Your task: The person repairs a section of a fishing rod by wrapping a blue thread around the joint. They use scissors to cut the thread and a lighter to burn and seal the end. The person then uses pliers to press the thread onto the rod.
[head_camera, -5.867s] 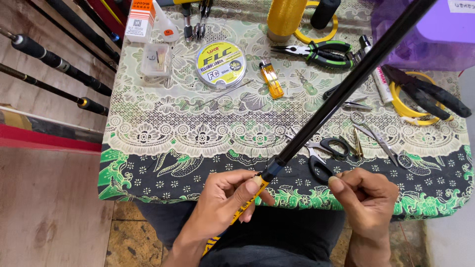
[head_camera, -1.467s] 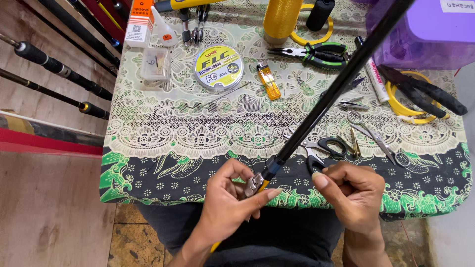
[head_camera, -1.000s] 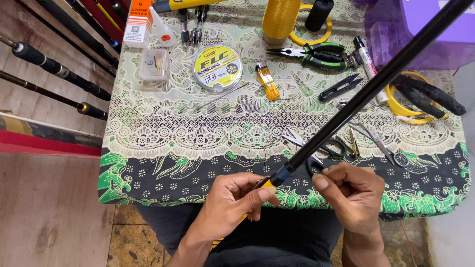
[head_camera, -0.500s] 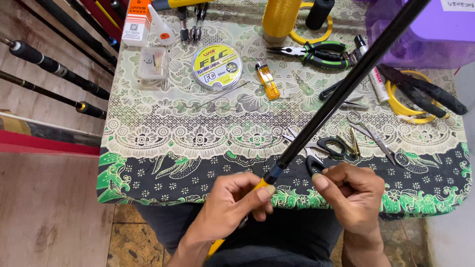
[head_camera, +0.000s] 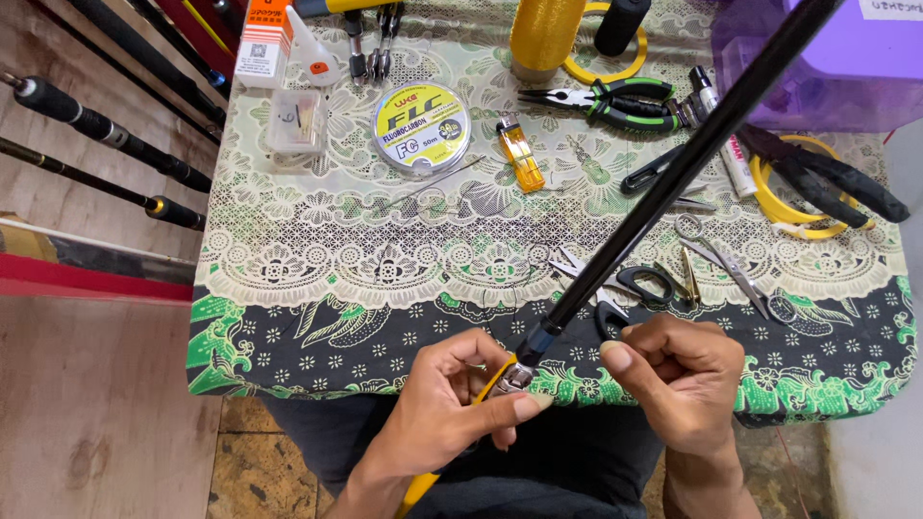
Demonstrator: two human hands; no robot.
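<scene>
Round yellow-labelled line spool [head_camera: 421,127] mid-table; orange-white box [head_camera: 263,38] far left.

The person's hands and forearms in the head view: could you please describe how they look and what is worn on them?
Both the left hand and the right hand are bare: no gloves, rings, watch or wristbands can be seen. The forearms are uncovered as far as the frame shows, with no sleeves visible. The fingers have short, unpainted nails.

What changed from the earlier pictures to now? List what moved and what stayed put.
The long black rod swung: a second ago it leaned lower toward the right, and now it stands steeper again. The left hand keeps its pinch at the rod's yellow-and-metal joint, where a small metal piece now shows. The right hand stays closed beside it. The round yellow line spool, orange lighter and green-handled pliers lie unmoved.
</scene>
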